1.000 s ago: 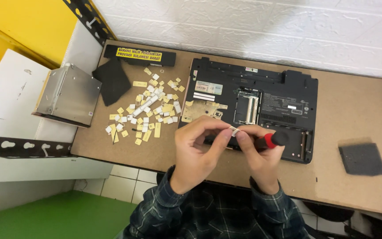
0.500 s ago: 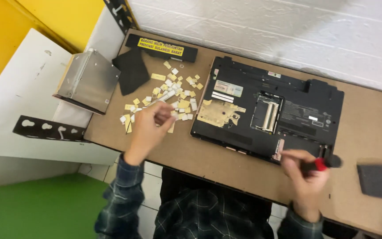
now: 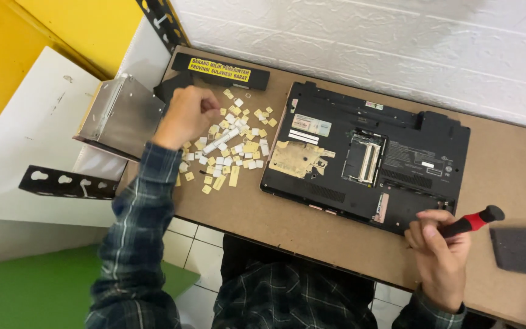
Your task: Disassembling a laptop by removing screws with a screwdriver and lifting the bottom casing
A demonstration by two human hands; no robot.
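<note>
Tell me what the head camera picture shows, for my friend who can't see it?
A person's right hand holds a red and black screwdriver at the front edge of an upturned black laptop on a brown table. The left hand reaches over a pile of small pale keyboard keys, beside a metal box.

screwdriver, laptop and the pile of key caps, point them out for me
screwdriver (image 3: 473, 223), head view, on its red and black handle
laptop (image 3: 397, 152), head view, on its black underside
pile of key caps (image 3: 234, 152), head view, on the middle of the heap
</note>
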